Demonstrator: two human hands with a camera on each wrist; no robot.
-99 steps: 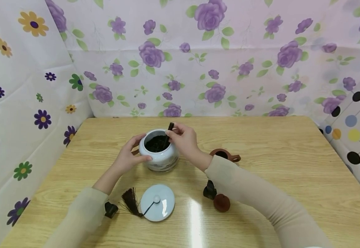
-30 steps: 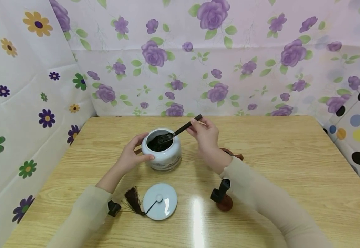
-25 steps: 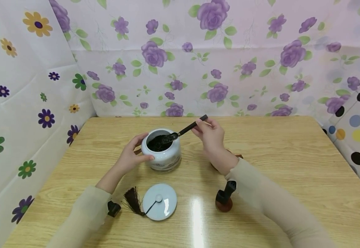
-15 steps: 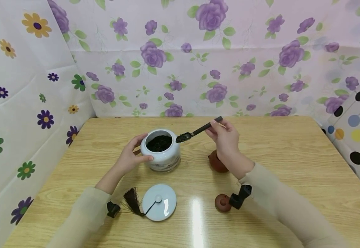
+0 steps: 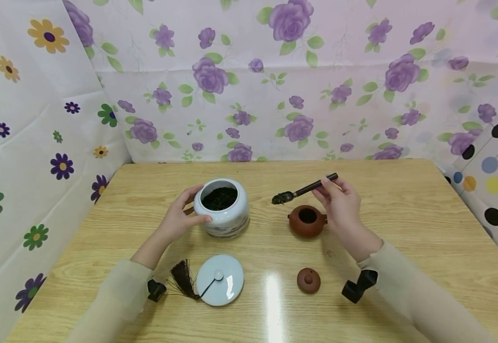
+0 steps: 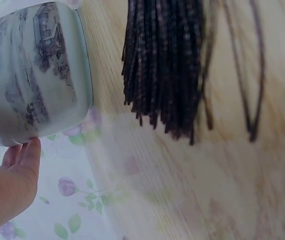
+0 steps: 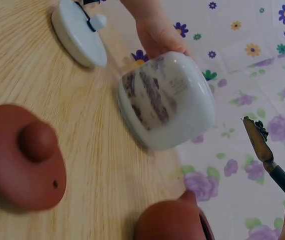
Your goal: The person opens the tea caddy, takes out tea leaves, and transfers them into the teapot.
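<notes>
My left hand [image 5: 179, 218] grips the left side of a round white porcelain tea jar [image 5: 227, 221], thumb at the front and fingers behind. Dark tea leaves show inside its open mouth, and a painted scene decorates its wall [image 6: 37, 65]. In my right hand [image 5: 341, 202], a tea scoop [image 5: 313, 187] is pinched by its dark handle. A small heap of leaves lies in the scoop's bowl, which hangs left of and slightly beyond a reddish-brown clay teapot [image 5: 303, 227]. The teapot stands uncovered, its handle partly hidden behind my right hand.
The jar's pale lid [image 5: 231, 286] lies on the wooden table [image 5: 403, 190] in front of the jar, with a dark brown tassel [image 5: 182, 278] at its left. In front of the teapot rests its knobbed clay lid [image 5: 308, 281]. A flowered cloth [image 5: 266, 114] hangs behind the table.
My right hand has lifted the scoop of tea leaves out of the jar and carried it rightward, close to the teapot. My left hand has stayed on the jar.
</notes>
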